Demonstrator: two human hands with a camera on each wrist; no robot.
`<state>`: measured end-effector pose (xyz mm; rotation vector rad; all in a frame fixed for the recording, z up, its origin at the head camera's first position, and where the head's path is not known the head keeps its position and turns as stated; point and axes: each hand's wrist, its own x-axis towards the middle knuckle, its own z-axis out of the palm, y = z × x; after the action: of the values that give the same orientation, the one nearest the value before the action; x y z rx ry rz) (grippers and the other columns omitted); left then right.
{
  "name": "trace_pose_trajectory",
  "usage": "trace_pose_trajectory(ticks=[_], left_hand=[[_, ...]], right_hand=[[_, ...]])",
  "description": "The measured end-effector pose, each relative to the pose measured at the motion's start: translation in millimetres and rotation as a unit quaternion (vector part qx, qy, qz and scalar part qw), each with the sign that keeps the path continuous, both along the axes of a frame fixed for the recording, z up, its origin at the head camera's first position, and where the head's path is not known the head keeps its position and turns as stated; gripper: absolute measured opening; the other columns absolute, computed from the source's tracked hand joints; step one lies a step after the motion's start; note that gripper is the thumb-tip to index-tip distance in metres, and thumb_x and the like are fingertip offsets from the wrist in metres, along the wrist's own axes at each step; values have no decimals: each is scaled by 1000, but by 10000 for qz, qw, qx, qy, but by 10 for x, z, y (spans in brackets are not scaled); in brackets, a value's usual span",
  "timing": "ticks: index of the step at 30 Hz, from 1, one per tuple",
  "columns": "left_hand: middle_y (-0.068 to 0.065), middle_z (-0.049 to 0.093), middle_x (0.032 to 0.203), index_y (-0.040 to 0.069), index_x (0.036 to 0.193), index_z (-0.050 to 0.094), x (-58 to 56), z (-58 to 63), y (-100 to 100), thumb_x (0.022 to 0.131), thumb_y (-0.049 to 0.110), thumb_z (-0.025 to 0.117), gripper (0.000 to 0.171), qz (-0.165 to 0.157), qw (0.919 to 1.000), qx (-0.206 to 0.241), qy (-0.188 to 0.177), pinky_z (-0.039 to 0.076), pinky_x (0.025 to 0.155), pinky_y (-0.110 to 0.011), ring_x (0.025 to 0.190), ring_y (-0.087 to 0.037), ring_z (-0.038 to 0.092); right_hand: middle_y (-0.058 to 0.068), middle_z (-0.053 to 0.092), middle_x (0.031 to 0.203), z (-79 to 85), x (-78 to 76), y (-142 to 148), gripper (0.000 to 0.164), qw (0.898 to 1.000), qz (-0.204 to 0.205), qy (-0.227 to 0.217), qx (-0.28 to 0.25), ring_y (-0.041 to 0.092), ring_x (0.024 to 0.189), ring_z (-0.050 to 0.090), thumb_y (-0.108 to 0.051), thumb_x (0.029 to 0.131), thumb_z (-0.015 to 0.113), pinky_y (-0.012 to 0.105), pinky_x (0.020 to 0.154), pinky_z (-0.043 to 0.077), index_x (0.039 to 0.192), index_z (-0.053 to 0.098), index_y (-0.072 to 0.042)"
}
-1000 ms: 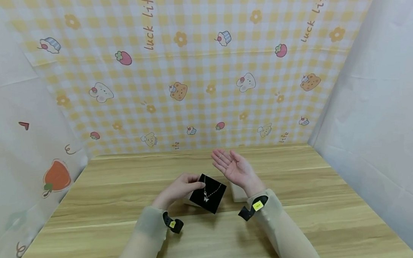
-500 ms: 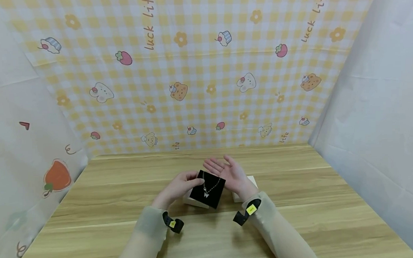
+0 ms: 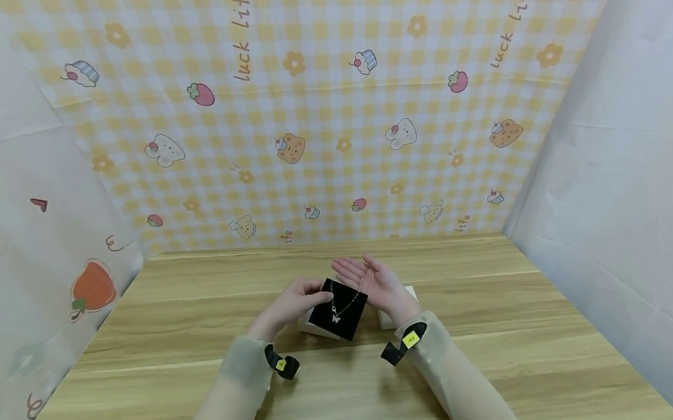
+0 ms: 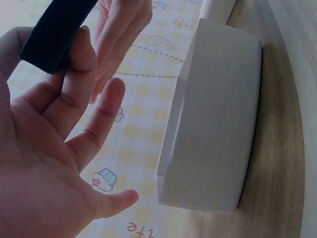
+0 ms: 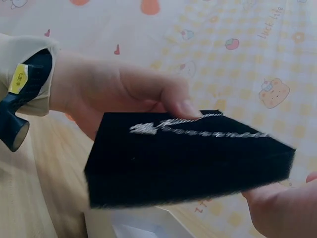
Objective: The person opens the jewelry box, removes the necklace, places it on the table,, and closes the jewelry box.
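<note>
My left hand (image 3: 288, 307) grips a black square jewelry pad (image 3: 348, 326) by its left side, thumb on top, tilted above the table. A silver necklace (image 5: 143, 128) with a butterfly-shaped pendant lies over the pad's face. In the left wrist view, thin strands of chain (image 4: 148, 75) hang past the pad. Palm up and fingers extended, my right hand (image 3: 388, 291) is just beyond the pad's right edge, partly covered by it. An open white box (image 4: 218, 119) stands on the table under the pad, mostly hidden in the head view.
A second white box part (image 3: 387, 322) sits to the right, partly behind my right wrist. The wooden table (image 3: 195, 314) ends at a yellow checked cloth backdrop (image 3: 322, 111). White cloth walls (image 3: 607, 163) border both sides.
My right hand has come left and nearer, from above the right box part to the pad's far right edge. The pad has turned and lifted slightly in my left hand. The last half second shows little movement.
</note>
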<state>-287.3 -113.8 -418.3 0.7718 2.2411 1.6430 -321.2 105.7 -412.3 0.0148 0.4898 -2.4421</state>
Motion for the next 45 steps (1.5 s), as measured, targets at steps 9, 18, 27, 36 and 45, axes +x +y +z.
trace_pose_trajectory(ticks=[9, 18, 27, 36, 45], left_hand=[[2, 57, 76, 5, 83, 61, -22, -49, -5, 97, 20, 58, 21, 30, 9997, -224, -28, 40, 74, -32, 73, -14, 49], [2, 60, 74, 2, 86, 64, -40, -114, 6, 95, 20, 60, 20, 63, 9989, -422, -212, 44, 66, -31, 66, -15, 51], [3, 46, 61, 9, 69, 52, -12, -114, 13, 94, 19, 61, 28, 331, 9955, -887, -59, 35, 54, -26, 55, -12, 40], [4, 41, 57, 12, 65, 46, -11, -93, 36, 92, 23, 62, 34, 780, 9888, -1274, 15, 33, 52, -26, 52, -11, 39], [3, 39, 54, 12, 62, 42, -13, -86, 33, 93, 24, 62, 38, 1068, 9855, -1316, -84, 34, 50, -26, 49, -11, 39]], right_hand=[[17, 11, 160, 89, -14, 72, 54, 9999, -30, 136, 27, 28, 145, 18, -27, 108, 16, 37, 112, 24, 153, 7, 2], [14, 13, 160, 108, -20, 111, 52, 9997, -74, 28, -212, 27, 145, 19, -26, 108, 16, 37, 113, 21, 154, 9, -2], [13, 10, 161, 58, -43, 97, 53, 9997, -80, 91, -188, 25, 145, 17, -27, 108, 16, 36, 114, 19, 154, 8, -3], [13, 9, 161, 41, -38, 113, 53, 9996, -144, 155, -173, 26, 145, 16, -27, 108, 17, 37, 114, 20, 154, 8, -2], [14, 13, 160, 66, -28, 119, 53, 9995, -229, 132, -193, 26, 145, 18, -27, 108, 15, 36, 114, 20, 154, 9, -1]])
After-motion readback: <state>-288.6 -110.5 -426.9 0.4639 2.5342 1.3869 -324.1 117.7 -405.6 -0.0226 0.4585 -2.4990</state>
